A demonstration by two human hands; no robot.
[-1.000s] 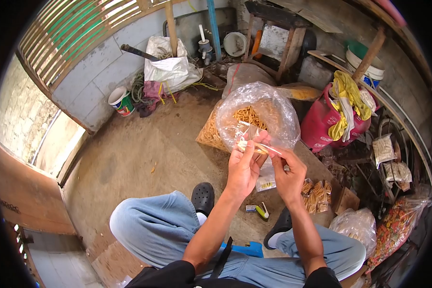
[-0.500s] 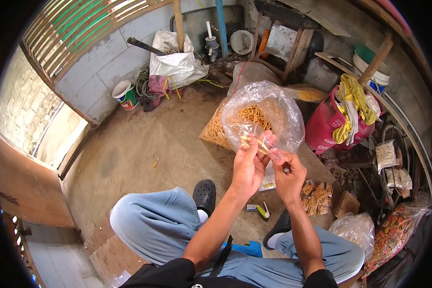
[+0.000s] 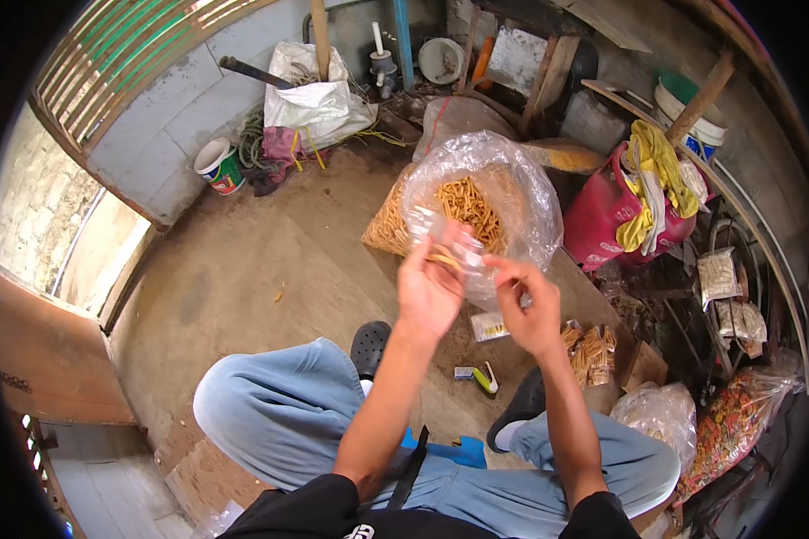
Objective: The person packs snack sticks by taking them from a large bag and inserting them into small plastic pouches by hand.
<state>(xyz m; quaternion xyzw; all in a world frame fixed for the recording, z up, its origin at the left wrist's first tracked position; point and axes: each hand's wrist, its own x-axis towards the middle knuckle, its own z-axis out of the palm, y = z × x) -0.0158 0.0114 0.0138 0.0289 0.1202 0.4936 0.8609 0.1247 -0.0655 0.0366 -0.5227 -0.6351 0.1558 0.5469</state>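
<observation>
Left hand (image 3: 433,295) holds a small clear bag (image 3: 448,249); its contents (image 3: 443,260) blur.

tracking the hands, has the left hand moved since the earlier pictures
Yes, the left hand has shifted left in view, judged against the stapler.

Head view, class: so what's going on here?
The person's left hand holds a small clear bag, a few snack sticks showing in it; the right hand hovers beside it, contact unclear. Just beyond, a large plastic bag stands open with more sticks inside. Filled packets and a green-and-white stapler lie nearer the person.
</observation>
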